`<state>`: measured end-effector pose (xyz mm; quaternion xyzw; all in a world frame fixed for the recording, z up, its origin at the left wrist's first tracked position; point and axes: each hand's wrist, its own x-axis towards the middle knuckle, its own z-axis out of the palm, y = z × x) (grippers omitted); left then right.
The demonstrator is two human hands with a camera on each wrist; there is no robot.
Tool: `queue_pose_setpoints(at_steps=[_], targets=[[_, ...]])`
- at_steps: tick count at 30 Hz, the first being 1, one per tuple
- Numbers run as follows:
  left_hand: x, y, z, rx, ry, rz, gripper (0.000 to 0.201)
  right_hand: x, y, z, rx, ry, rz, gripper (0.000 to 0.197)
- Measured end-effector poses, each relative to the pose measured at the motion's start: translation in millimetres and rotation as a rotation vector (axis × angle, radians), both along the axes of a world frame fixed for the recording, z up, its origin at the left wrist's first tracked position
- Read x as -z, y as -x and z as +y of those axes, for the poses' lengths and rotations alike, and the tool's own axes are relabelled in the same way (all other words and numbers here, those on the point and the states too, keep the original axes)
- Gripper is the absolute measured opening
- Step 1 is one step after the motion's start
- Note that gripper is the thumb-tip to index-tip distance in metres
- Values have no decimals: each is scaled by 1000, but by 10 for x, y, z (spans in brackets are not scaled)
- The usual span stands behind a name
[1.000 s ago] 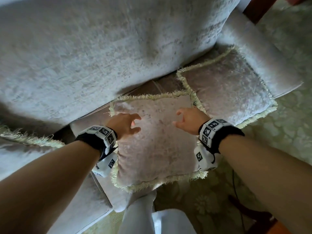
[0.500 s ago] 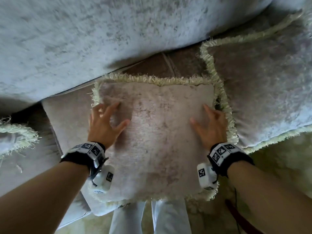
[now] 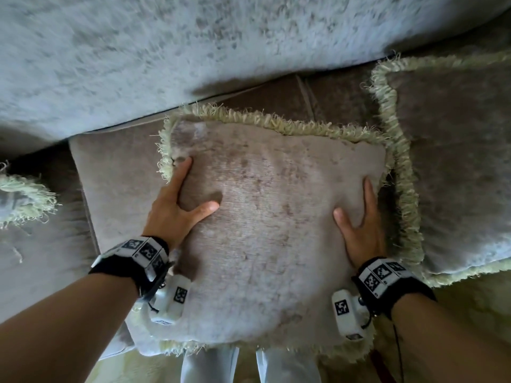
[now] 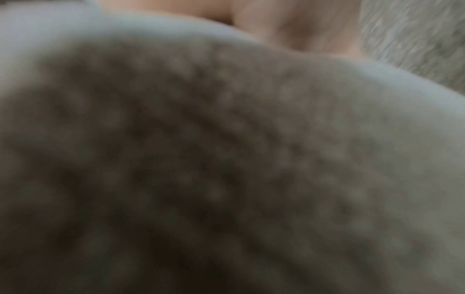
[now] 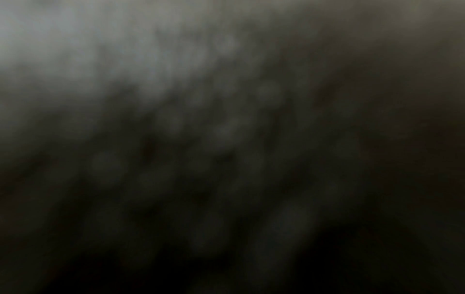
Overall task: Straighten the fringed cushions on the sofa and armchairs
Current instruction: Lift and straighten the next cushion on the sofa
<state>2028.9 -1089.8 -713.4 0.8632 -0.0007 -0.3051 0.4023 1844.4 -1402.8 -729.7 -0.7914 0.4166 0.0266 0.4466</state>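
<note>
- The cushion (image 3: 265, 225) lay flat in the centre of the frame on the sofa seat (image 3: 116, 172), its far edge near the sofa back (image 3: 193, 45) and its near edge hanging over the seat front.
- The left hand (image 3: 177, 208) pressed on the cushion's left side, fingers (image 3: 184, 172) straight and thumb spread wide, pinching nothing.
- The right hand (image 3: 362, 230) lay flat along the right side, fingers straight and close together, thumb apart.
- Both wrist views were blurred cloth; they showed no more of either hold.
- The cover dimpled under the left thumb, so the cushion looked soft, light and easily squashed; the cloth seemed velvety and might slide under flat palms.
- The fringe (image 3: 276, 124) looked loose and would likely fray or bend if pulled, so the better hold seemed to be the padded side edges just inside it.
- A second cushion (image 3: 453, 167) at the right touched its fringe and could be dragged along.
</note>
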Motion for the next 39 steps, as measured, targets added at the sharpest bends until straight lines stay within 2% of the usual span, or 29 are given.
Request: queue_pose_setpoints(at_steps=[3, 6, 12, 17, 21, 25, 27, 31, 39], targets=[[-96, 43, 107, -29, 65, -28, 103, -222, -61, 68, -48, 61, -62, 101], [-275, 27, 253, -86, 155, -130, 106, -568, -309, 139, -100, 115, -149, 100], [-764, -379, 567, -236, 182, -395, 111, -1179, -1228, 269, -213, 206, -442, 96], [-985, -798, 786, -325, 224, -567, 119, -1432, -1963, 378, -315, 307, -660, 102], [-925, -1002, 902, -328, 243, -703, 122, -1411, -2373, 496, -390, 347, -746, 101], [-761, -1112, 971, -326, 181, -731, 125, -1202, -2617, 617, -442, 330, -747, 105], [-692, -1171, 946, -333, 155, -738, 124, -1093, -2716, 651, -445, 329, -740, 108], [-669, -1395, 880, -338, 159, -860, 118, -1072, -2910, 626, -471, 428, -828, 104], [-562, -1390, 963, -340, 155, -915, 120, -985, -2800, 620, -442, 473, -938, 102]])
